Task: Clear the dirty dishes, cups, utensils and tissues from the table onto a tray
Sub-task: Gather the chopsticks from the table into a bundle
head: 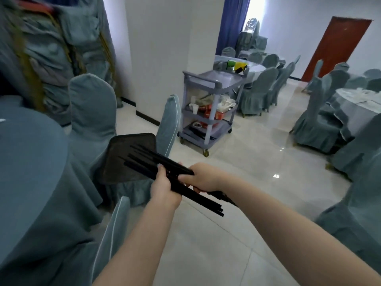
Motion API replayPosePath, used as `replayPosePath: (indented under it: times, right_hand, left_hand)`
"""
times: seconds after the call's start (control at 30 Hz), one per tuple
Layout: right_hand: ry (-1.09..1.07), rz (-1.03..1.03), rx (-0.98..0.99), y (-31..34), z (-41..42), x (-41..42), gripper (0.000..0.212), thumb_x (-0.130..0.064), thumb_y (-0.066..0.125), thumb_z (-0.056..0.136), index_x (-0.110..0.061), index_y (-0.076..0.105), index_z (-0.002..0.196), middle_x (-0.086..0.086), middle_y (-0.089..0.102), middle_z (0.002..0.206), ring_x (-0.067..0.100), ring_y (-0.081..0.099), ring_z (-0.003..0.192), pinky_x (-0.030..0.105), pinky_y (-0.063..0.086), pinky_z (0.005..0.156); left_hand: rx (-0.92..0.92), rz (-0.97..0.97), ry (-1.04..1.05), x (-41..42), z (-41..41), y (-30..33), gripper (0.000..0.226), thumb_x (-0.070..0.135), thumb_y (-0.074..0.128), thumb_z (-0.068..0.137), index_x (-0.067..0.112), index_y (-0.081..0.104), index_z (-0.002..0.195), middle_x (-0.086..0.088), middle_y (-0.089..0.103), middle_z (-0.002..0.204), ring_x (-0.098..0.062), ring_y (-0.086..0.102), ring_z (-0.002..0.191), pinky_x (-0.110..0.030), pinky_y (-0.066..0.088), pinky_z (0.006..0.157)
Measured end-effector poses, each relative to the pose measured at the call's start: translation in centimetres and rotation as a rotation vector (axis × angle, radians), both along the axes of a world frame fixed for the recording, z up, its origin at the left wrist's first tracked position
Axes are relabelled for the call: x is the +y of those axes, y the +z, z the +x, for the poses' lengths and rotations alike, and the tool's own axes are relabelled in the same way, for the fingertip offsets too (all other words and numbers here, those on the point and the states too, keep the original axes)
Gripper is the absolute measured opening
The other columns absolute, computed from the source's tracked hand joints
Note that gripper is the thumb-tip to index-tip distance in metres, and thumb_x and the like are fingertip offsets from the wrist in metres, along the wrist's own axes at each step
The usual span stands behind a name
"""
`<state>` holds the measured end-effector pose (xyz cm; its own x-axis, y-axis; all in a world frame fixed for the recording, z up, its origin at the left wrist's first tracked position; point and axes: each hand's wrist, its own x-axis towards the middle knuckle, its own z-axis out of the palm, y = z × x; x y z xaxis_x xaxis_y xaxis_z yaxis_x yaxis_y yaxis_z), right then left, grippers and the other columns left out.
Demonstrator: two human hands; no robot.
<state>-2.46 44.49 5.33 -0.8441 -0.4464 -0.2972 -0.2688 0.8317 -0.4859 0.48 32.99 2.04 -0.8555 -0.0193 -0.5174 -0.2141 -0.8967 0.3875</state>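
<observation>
- Head view: both hands, left hand (162,187) and right hand (201,178), clenched around a chopstick bundle (175,174).
- Bundle's long axis runs up-left from the fingers, tips over the black tray (117,162) (nearer the left hand, I'd say).

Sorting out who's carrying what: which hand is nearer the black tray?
Left. The left hand is by the tray's near edge; the right hand sits farther right, gripping the chopsticks.
</observation>
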Motion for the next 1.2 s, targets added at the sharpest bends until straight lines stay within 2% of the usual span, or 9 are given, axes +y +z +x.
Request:
replayPosePath:
  times: [0.1,0.2,0.33,0.47,0.73,0.93,1.0,1.07,1.2]
  right_hand:
    - [0.156,0.094,0.043,0.0,-5.4,0.2,0.044,-0.054,0.044,0.093,-0.016,0.061,0.08,-0.006,0.06,0.06,0.01,0.054,0.055,0.024,0.038,0.052]
    - [0.276,0.125,0.079,-0.3,-10.4,-0.9,0.051,-0.057,0.043,0.093,-0.012,0.062,0.081,-0.003,0.058,0.062,0.013,0.054,0.058,0.025,0.037,0.053]
    - [0.439,0.179,0.143,-1.7,-16.3,-3.9,0.052,-0.059,0.037,0.094,-0.011,0.054,0.082,0.0,0.049,0.066,0.023,0.052,0.068,0.032,0.035,0.06]
    - [0.492,0.172,0.19,-2.3,-23.0,-6.9,0.057,-0.058,0.033,0.096,-0.008,0.058,0.088,0.004,0.053,0.076,0.024,0.051,0.073,0.03,0.034,0.066]
    - [0.619,0.231,0.27,-1.1,-33.8,-14.1,0.054,-0.054,0.027,0.099,-0.009,0.056,0.093,0.012,0.059,0.089,0.028,0.054,0.08,0.032,0.036,0.069]
    - [0.804,0.173,0.217,-1.5,-38.3,-21.9,0.062,-0.055,0.028,0.098,-0.005,0.06,0.117,0.022,0.063,0.114,0.036,0.058,0.103,0.035,0.041,0.081]
    - [0.864,0.137,0.187,-1.9,-39.8,-25.1,0.065,-0.057,0.027,0.097,-0.006,0.06,0.119,0.02,0.062,0.116,0.034,0.058,0.105,0.036,0.043,0.087]
    - [0.919,0.127,0.149,-2.2,-41.5,-28.3,0.067,-0.06,0.028,0.096,-0.005,0.062,0.111,0.017,0.064,0.111,0.03,0.058,0.096,0.035,0.044,0.08]
    - [1.001,0.059,0.094,-2.7,-46.1,-33.8,0.063,-0.065,0.033,0.092,-0.012,0.056,0.067,0.005,0.058,0.071,0.021,0.053,0.065,0.033,0.035,0.056]
  left_hand:
    - [-0.025,-0.004,0.131,0.8,-4.0,0.1,0.045,0.048,0.042,0.098,0.009,0.054,0.117,-0.011,0.066,0.101,-0.031,0.062,0.09,-0.053,0.047,0.092]
    - [-0.066,0.007,0.278,0.6,-7.6,0.2,0.038,0.047,0.045,0.097,0.011,0.055,0.099,-0.009,0.067,0.09,-0.027,0.063,0.073,-0.046,0.051,0.079]
    - [-0.106,0.011,0.459,-1.1,-12.6,-0.2,0.04,0.045,0.046,0.097,0.006,0.053,0.093,-0.011,0.064,0.086,-0.023,0.06,0.07,-0.042,0.053,0.077]
    - [-0.153,0.028,0.582,-3.6,-18.9,-0.8,0.043,0.044,0.049,0.096,0.003,0.054,0.084,-0.011,0.065,0.08,-0.024,0.061,0.065,-0.036,0.053,0.056]
    - [-0.208,-0.04,0.665,-9.9,-30.2,-0.4,0.045,0.049,0.057,0.089,0.007,0.057,0.076,-0.005,0.062,0.071,-0.018,0.061,0.058,-0.035,0.055,0.058]
    - [-0.272,-0.072,0.753,-17.3,-33.3,-1.4,0.04,0.043,0.07,0.082,0.007,0.057,0.071,-0.007,0.064,0.068,-0.021,0.063,0.063,-0.039,0.058,0.064]
    - [-0.278,-0.066,0.841,-20.2,-34.4,-1.6,0.036,0.037,0.067,0.087,0.007,0.055,0.069,-0.005,0.062,0.056,-0.019,0.062,0.053,-0.032,0.055,0.051]
    - [-0.275,-0.058,0.947,-22.8,-35.4,-1.6,0.034,0.029,0.063,0.091,0.009,0.051,0.067,-0.003,0.056,0.049,-0.017,0.055,0.05,-0.029,0.05,0.047]
    - [-0.278,-0.073,1.147,-28.7,-36.6,-1.5,0.033,0.015,0.049,0.096,0.009,0.043,0.064,-0.008,0.048,0.064,-0.02,0.048,0.056,-0.034,0.049,0.058]
